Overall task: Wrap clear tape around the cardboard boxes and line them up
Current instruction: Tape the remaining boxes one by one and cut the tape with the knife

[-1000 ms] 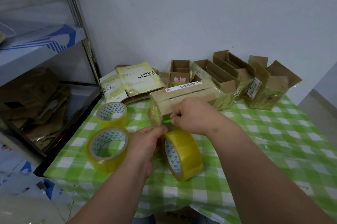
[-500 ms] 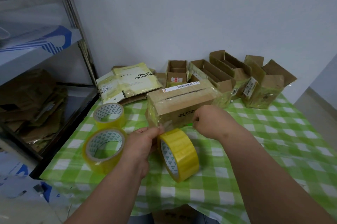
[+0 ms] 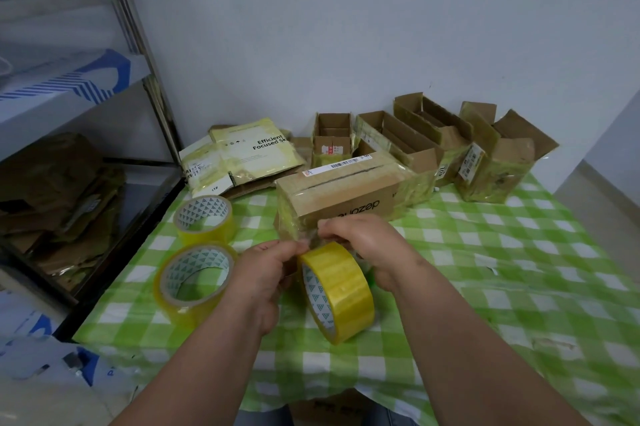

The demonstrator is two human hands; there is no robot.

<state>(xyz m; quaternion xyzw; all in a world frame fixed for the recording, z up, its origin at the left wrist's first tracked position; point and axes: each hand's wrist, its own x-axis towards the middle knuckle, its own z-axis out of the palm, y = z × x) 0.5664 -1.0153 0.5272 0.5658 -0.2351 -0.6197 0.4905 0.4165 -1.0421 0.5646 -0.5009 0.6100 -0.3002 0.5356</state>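
A closed cardboard box (image 3: 341,195) with a barcode label and glossy tape on its left end lies on the green checked table (image 3: 502,287). Just in front of it a yellow roll of clear tape (image 3: 337,290) stands on edge. My left hand (image 3: 266,273) grips the roll at its upper left rim. At the top of the roll, against the box's lower front, my right hand (image 3: 363,245) has curled fingers pinching the loose tape strip. The strip itself is barely visible.
Two more tape rolls (image 3: 204,217) (image 3: 194,281) lie flat at the left. Several open taped boxes (image 3: 415,148) line the back wall, with flattened mailers (image 3: 242,151) to their left. A metal shelf with stacked cardboard (image 3: 52,200) stands beyond the table's left edge.
My right hand drew away to the right along the box front, then came back left to meet my left hand at the top of the roll. The roll stayed put.
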